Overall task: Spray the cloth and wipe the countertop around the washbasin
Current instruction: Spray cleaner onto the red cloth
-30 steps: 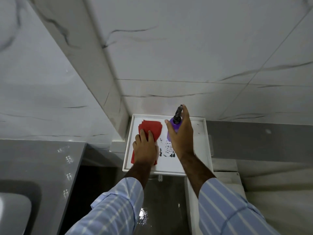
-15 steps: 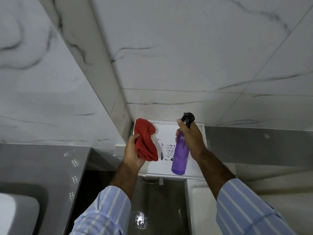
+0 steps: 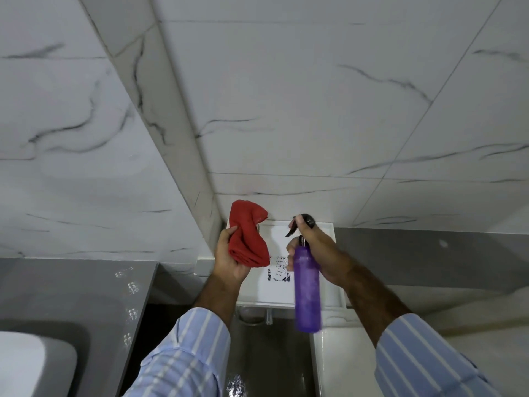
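My left hand (image 3: pixel 229 259) grips a bunched red cloth (image 3: pixel 247 233), lifted above the white tray (image 3: pixel 329 233). My right hand (image 3: pixel 317 253) holds a purple spray bottle (image 3: pixel 307 290) by its neck, a finger resting on the black trigger head (image 3: pixel 303 222). The bottle hangs down, tilted, its nozzle facing left toward the cloth. A gap separates cloth and bottle. The grey countertop (image 3: pixel 71 290) lies at lower left with the white washbasin (image 3: pixel 25 362) at the bottom left corner.
The white tray carries a black printed mark (image 3: pixel 279 272) and sits on a ledge against the marbled tile wall (image 3: pixel 315 110). A white fixture (image 3: pixel 337 353) stands below on the right. Dark wet floor (image 3: pixel 266 368) lies between counter and fixture.
Both hands lifted the cloth and the bottle off the tray and raised them. The cloth went from flat on the tray to bunched in my left hand; the bottle now hangs in the air.
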The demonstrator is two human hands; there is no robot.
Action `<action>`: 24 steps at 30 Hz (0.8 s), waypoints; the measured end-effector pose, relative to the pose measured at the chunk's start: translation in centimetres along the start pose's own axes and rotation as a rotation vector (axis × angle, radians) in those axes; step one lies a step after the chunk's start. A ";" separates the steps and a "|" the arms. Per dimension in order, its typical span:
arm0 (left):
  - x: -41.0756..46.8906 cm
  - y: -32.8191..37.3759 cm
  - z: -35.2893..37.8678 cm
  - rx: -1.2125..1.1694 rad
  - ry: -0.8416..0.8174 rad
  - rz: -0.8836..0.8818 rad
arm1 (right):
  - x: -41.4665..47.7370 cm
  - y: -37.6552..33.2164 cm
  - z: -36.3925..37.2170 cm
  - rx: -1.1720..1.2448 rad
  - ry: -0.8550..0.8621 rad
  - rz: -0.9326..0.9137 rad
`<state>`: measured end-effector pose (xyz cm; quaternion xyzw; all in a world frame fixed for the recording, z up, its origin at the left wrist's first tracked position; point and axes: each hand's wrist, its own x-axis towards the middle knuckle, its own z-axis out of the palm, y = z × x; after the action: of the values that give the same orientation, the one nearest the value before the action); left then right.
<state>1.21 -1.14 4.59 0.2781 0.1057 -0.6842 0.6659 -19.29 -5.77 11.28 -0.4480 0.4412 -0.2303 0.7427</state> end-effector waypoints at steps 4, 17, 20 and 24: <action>0.0 -0.4 0.6 0.004 -0.001 0.014 | -0.1 -0.7 -0.5 -0.134 0.048 0.286; 0.0 -0.5 0.7 0.026 0.060 0.025 | -1.4 1.4 1.2 -0.014 0.206 0.086; -0.1 -0.5 0.7 0.051 0.079 0.018 | -1.4 0.7 1.7 -0.316 0.156 -0.029; -0.5 -0.9 1.2 0.059 0.085 0.016 | -1.5 -1.2 1.7 -0.418 0.098 -0.006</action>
<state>0.07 -1.24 5.63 0.3273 0.1116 -0.6693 0.6576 -18.53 -4.46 13.33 -0.5820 0.5134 -0.1575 0.6107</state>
